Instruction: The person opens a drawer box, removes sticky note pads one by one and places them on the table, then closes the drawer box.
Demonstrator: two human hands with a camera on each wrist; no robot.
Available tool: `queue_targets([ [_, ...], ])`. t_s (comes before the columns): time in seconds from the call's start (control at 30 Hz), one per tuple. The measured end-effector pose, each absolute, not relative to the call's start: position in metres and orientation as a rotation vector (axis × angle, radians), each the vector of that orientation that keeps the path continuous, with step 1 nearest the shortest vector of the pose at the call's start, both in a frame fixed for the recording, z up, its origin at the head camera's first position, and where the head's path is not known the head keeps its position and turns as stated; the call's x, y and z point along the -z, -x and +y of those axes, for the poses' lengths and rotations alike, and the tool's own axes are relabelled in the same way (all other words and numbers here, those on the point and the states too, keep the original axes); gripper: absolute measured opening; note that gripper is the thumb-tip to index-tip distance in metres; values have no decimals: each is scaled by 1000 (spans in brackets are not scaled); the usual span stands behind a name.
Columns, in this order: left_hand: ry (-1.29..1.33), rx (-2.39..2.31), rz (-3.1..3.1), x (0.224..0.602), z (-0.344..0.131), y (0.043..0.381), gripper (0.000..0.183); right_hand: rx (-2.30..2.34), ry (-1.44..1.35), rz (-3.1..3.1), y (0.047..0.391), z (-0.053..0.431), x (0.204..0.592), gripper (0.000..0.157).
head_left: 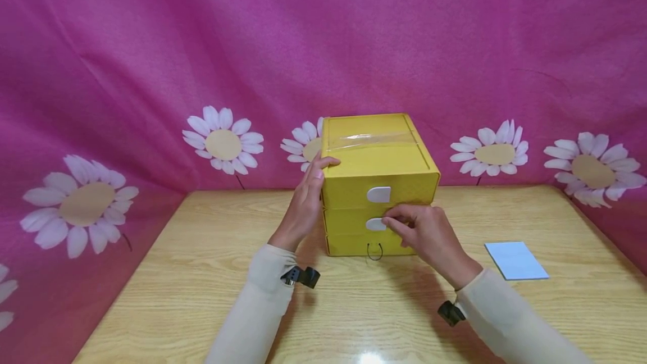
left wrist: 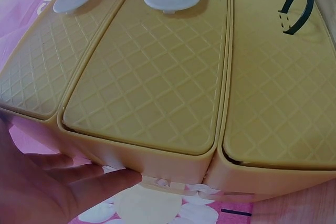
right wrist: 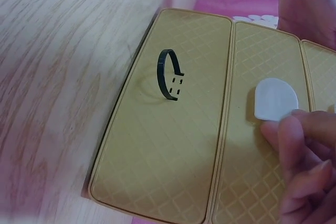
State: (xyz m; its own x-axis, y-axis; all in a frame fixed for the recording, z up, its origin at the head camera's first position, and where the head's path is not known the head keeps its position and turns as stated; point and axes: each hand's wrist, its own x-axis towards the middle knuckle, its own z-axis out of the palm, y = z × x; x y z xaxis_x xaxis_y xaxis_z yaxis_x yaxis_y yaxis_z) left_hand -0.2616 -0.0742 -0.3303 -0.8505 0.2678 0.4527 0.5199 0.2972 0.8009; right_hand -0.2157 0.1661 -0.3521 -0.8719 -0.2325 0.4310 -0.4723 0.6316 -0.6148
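Observation:
A yellow drawer box (head_left: 354, 187) with three stacked drawers stands on the table, all its drawers closed. My right hand (head_left: 427, 235) pinches the white tab handle (right wrist: 275, 99) of the middle drawer between thumb and index finger. My left hand (head_left: 303, 198) rests along the box's left side, its fingers extended and a fingertip over the top edge. In the left wrist view, the left fingers (left wrist: 105, 187) lie against the side wall. The top drawer has another white tab (head_left: 379, 194). A thin black loop (right wrist: 164, 74) serves as the bottom drawer's handle.
A light blue square pad (head_left: 516, 260) lies on the wooden table (head_left: 202, 296) to the right of the box. Clear tape (head_left: 369, 139) runs across the box top. Behind hangs a pink cloth (head_left: 303, 44) with white daisies, close to the table's back edge.

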Motion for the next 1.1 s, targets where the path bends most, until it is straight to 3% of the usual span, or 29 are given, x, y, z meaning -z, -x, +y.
queue_targets([
  [1.1,724,1550,-2334,331,-75,262,46,-934,-601,-2561,209,166,351,4],
])
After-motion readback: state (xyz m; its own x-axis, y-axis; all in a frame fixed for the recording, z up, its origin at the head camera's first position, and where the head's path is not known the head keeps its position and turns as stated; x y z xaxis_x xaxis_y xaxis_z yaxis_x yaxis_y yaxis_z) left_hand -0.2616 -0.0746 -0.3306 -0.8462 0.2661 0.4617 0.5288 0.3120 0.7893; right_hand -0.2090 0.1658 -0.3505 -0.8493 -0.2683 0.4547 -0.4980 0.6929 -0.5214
